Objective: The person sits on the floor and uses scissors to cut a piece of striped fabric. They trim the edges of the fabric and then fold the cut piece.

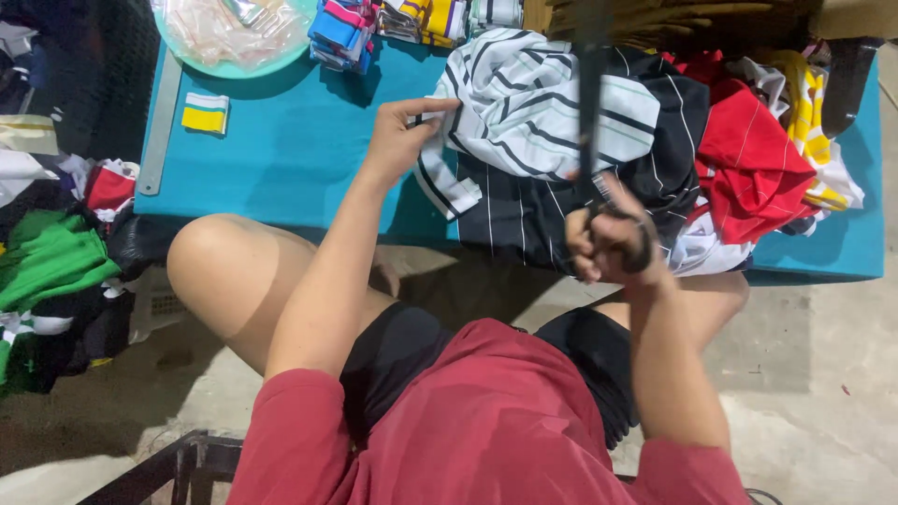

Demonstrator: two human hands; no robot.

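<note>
Teal tabletop (290, 150) holds piled garments. Your left hand (398, 140) pinches the white striped cloth (524, 103); your right hand (603, 243) grips black scissors (591, 112).

The left hand (398, 140) pinches a white striped cloth (524, 103) on the blue bench (290, 140). The right hand (608, 243) grips big black scissors (591, 112) beside it.
</note>
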